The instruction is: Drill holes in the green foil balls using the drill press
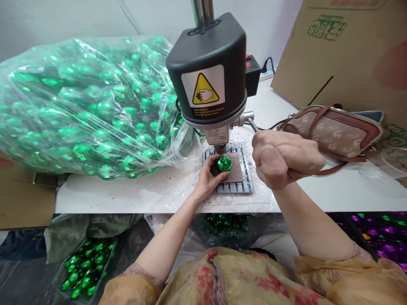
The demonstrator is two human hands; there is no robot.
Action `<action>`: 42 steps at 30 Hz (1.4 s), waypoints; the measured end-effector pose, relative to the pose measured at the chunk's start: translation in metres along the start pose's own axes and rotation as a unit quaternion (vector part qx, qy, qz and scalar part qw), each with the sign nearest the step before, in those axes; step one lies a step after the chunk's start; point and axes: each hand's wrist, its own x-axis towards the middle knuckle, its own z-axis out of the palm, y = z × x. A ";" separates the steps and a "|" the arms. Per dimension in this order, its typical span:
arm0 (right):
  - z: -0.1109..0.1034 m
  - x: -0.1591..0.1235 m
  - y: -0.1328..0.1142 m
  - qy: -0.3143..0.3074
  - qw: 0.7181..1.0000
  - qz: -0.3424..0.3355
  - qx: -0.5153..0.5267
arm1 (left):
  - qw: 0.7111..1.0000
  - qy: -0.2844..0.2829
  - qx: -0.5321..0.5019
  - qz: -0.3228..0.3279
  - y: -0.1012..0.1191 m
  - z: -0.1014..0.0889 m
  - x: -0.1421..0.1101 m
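Under the chuck of a black bench drill press (206, 63), a shiny green faceted ball (224, 164) rests on a flat brownish board (237, 171). The board lies on the slotted metal base plate (249, 186). My left hand (210, 178) pinches the ball from its left side, thumb in front and fingers behind. My right hand (284, 159) is closed in a fist around the feed lever (252, 123) at the machine's right; its grip end is hidden inside the fist. The drill's tip sits close above the ball, and I cannot tell if it touches.
A big clear bag of green balls (95, 110) fills the table's left. A patterned handbag (343, 129) and a cardboard box (349, 51) stand at the right. Below the table edge are a tub of green balls (84, 269) and purple balls (386, 239). Dark shavings dot the tabletop.
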 end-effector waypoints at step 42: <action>0.021 0.061 -0.004 0.101 0.975 0.199 0.012 | 0.739 -0.057 0.663 0.104 0.056 -0.111 0.082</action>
